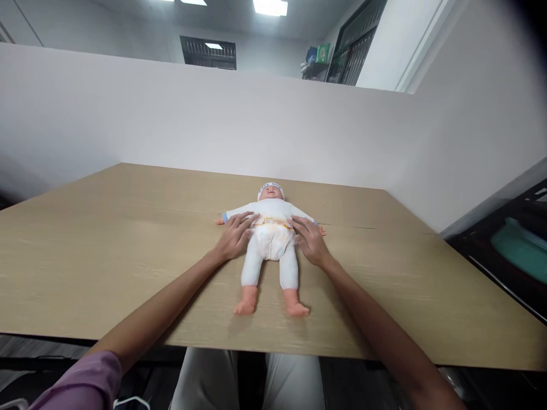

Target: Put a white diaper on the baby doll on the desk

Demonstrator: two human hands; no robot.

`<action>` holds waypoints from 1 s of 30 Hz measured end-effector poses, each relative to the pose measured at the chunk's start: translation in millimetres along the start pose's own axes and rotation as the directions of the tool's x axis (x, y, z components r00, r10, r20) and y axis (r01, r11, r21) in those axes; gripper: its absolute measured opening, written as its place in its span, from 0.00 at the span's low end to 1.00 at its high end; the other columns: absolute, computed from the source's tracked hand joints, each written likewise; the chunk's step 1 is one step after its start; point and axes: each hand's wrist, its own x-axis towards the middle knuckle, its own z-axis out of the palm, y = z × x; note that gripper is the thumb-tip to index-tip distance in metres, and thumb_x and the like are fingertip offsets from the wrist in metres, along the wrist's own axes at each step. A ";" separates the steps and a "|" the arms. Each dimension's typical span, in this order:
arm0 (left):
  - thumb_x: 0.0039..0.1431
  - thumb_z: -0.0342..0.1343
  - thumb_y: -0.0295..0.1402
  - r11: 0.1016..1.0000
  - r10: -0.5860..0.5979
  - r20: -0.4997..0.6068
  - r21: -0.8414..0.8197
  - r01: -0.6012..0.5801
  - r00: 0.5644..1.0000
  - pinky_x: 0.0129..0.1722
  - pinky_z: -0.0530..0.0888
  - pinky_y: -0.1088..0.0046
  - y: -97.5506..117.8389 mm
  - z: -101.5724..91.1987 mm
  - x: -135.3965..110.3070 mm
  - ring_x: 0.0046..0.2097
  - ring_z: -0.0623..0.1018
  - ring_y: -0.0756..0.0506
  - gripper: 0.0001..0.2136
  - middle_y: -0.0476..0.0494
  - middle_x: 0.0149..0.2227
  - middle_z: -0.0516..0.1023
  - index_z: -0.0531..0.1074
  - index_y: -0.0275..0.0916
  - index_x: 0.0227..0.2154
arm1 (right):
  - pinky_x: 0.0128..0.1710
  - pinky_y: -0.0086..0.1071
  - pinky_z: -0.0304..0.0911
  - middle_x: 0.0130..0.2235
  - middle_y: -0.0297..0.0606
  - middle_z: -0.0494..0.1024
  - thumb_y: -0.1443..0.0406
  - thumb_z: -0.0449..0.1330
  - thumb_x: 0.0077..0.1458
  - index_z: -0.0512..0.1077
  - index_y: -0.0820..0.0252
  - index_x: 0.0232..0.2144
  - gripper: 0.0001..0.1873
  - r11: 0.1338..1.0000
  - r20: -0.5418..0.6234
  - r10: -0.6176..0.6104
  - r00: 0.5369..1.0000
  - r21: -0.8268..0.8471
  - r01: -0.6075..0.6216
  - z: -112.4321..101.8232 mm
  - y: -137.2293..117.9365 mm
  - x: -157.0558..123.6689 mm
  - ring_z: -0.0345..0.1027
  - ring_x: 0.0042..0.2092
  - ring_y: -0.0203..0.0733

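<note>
The doll (269, 209) is lying on its back on the middle of the tabletop (128, 245), its feet pointing toward the person. It is wearing a white suit, a white headband (270, 186) and, around the hips, a diaper (272, 243). The left hand (235, 234) is resting at one side of the diaper, the right hand (311, 242) at the other side — both are showing fingers which are spread, not pressed together. Behind the tabletop, a pale wall (213, 119) is standing — above it, ceiling lights (270, 7) are shining.
</note>
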 end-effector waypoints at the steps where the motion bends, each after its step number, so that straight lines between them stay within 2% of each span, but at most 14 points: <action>1: 0.77 0.37 0.42 0.998 -0.047 -0.037 0.038 0.048 0.998 0.67 0.60 0.56 -6.4 0.8 3.3 0.65 0.67 0.37 0.25 0.36 0.68 0.67 0.62 0.42 0.70 | 0.70 0.52 0.53 0.70 0.44 0.66 0.52 0.45 0.74 0.62 0.51 0.70 0.28 0.997 -0.026 0.046 0.999 -0.053 -0.047 1.6 13.7 1.5 0.59 0.70 0.53; 3: 0.75 0.42 0.43 0.977 -0.163 -0.080 0.127 0.172 0.983 0.67 0.60 0.55 -20.5 4.4 11.8 0.65 0.67 0.36 0.26 0.35 0.68 0.67 0.61 0.41 0.71 | 0.68 0.53 0.56 0.67 0.49 0.69 0.51 0.47 0.73 0.62 0.56 0.70 0.30 0.974 -0.081 0.172 0.982 -0.138 -0.182 8.2 39.5 4.1 0.61 0.67 0.56; 5: 0.72 0.48 0.46 0.942 -0.258 -0.045 0.209 0.261 0.965 0.65 0.61 0.54 -35.4 9.9 20.4 0.65 0.67 0.33 0.28 0.34 0.67 0.69 0.63 0.38 0.69 | 0.64 0.53 0.60 0.63 0.54 0.73 0.49 0.48 0.72 0.63 0.61 0.68 0.32 0.945 -0.097 0.264 0.960 -0.170 -0.278 16.3 59.6 5.2 0.65 0.64 0.59; 8: 0.68 0.52 0.48 0.911 -0.334 0.030 0.268 0.314 0.942 0.62 0.63 0.52 -53.9 18.4 28.1 0.60 0.71 0.31 0.28 0.32 0.59 0.76 0.68 0.36 0.64 | 0.59 0.51 0.64 0.57 0.55 0.77 0.49 0.48 0.72 0.65 0.64 0.67 0.33 0.931 -0.070 0.315 0.946 -0.171 -0.323 24.3 73.5 3.4 0.70 0.57 0.59; 12: 0.68 0.50 0.49 0.881 -0.375 0.035 0.322 0.345 0.926 0.58 0.65 0.52 -59.2 24.1 29.0 0.55 0.74 0.30 0.26 0.31 0.52 0.80 0.71 0.36 0.60 | 0.57 0.48 0.65 0.52 0.52 0.79 0.48 0.50 0.71 0.70 0.61 0.62 0.30 0.923 -0.049 0.352 0.935 -0.150 -0.355 25.7 63.6 3.3 0.72 0.54 0.58; 15: 0.66 0.52 0.50 0.842 -0.468 0.044 0.326 0.430 0.883 0.55 0.67 0.53 -46.3 23.6 35.1 0.53 0.76 0.30 0.24 0.32 0.48 0.81 0.73 0.36 0.54 | 0.55 0.47 0.66 0.50 0.52 0.80 0.50 0.54 0.67 0.75 0.60 0.55 0.26 0.879 -0.053 0.474 0.879 -0.032 -0.476 27.6 43.1 10.5 0.73 0.52 0.58; 16: 0.64 0.54 0.50 0.825 -0.526 0.056 0.275 0.494 0.848 0.53 0.69 0.55 -39.4 21.9 39.4 0.51 0.77 0.30 0.23 0.33 0.46 0.82 0.72 0.37 0.53 | 0.53 0.46 0.66 0.48 0.51 0.81 0.51 0.56 0.66 0.77 0.60 0.52 0.23 0.848 -0.037 0.530 0.847 0.028 -0.529 28.4 35.1 13.8 0.73 0.50 0.57; 18: 0.61 0.57 0.48 0.756 -0.655 0.091 0.111 0.646 0.751 0.47 0.71 0.60 -23.0 14.3 49.4 0.47 0.80 0.34 0.21 0.37 0.45 0.82 0.70 0.39 0.50 | 0.49 0.43 0.68 0.45 0.49 0.83 0.52 0.57 0.64 0.78 0.58 0.45 0.19 0.787 0.016 0.605 0.796 0.135 -0.602 27.9 18.5 20.0 0.75 0.47 0.55; 20: 0.58 0.59 0.47 0.667 -0.735 0.113 -0.051 0.743 0.668 0.42 0.72 0.65 -3.2 -1.6 57.0 0.46 0.81 0.36 0.20 0.41 0.47 0.82 0.68 0.42 0.49 | 0.46 0.40 0.70 0.44 0.47 0.84 0.53 0.57 0.63 0.79 0.58 0.44 0.18 0.765 0.062 0.609 0.790 0.217 -0.607 21.4 1.8 23.5 0.76 0.45 0.53; 21: 0.57 0.60 0.47 0.641 -0.753 0.107 -0.102 0.761 0.649 0.41 0.72 0.66 8.3 -12.8 58.2 0.46 0.81 0.37 0.20 0.42 0.48 0.82 0.67 0.43 0.48 | 0.45 0.39 0.71 0.45 0.46 0.84 0.53 0.58 0.63 0.78 0.58 0.46 0.19 0.766 0.073 0.594 0.801 0.253 -0.591 15.0 -6.6 23.6 0.77 0.45 0.52; 23: 0.55 0.62 0.49 0.634 -0.758 0.081 -0.147 0.760 0.648 0.41 0.72 0.67 36.1 -39.5 52.3 0.47 0.81 0.37 0.21 0.44 0.48 0.81 0.66 0.44 0.46 | 0.47 0.38 0.72 0.50 0.45 0.84 0.51 0.58 0.63 0.76 0.59 0.52 0.23 0.764 0.084 0.562 0.823 0.330 -0.555 -4.2 -24.4 20.2 0.77 0.48 0.51; 25: 0.55 0.62 0.51 0.656 -0.739 0.060 -0.164 0.737 0.671 0.41 0.72 0.66 71.3 -65.9 33.6 0.45 0.81 0.37 0.23 0.45 0.47 0.81 0.65 0.44 0.46 | 0.51 0.39 0.71 0.54 0.44 0.82 0.50 0.58 0.64 0.75 0.59 0.55 0.25 0.751 0.092 0.527 0.845 0.415 -0.513 -30.4 -44.5 11.6 0.76 0.52 0.52; 27: 0.56 0.61 0.53 0.676 -0.719 0.049 -0.179 0.714 0.693 0.39 0.72 0.66 113.3 -84.2 1.2 0.44 0.81 0.37 0.23 0.45 0.45 0.80 0.63 0.44 0.45 | 0.53 0.40 0.70 0.57 0.43 0.80 0.50 0.58 0.65 0.73 0.57 0.58 0.27 0.719 0.127 0.498 0.858 0.492 -0.490 -59.6 -67.4 -3.0 0.75 0.55 0.52; 30: 0.57 0.60 0.51 0.653 -0.727 0.076 -0.228 0.722 0.682 0.36 0.74 0.66 179.2 -89.0 -71.7 0.39 0.81 0.38 0.23 0.46 0.40 0.79 0.59 0.44 0.45 | 0.52 0.38 0.70 0.56 0.42 0.80 0.51 0.58 0.66 0.72 0.56 0.61 0.26 0.690 0.231 0.453 0.861 0.520 -0.503 -100.5 -105.2 -36.8 0.74 0.54 0.51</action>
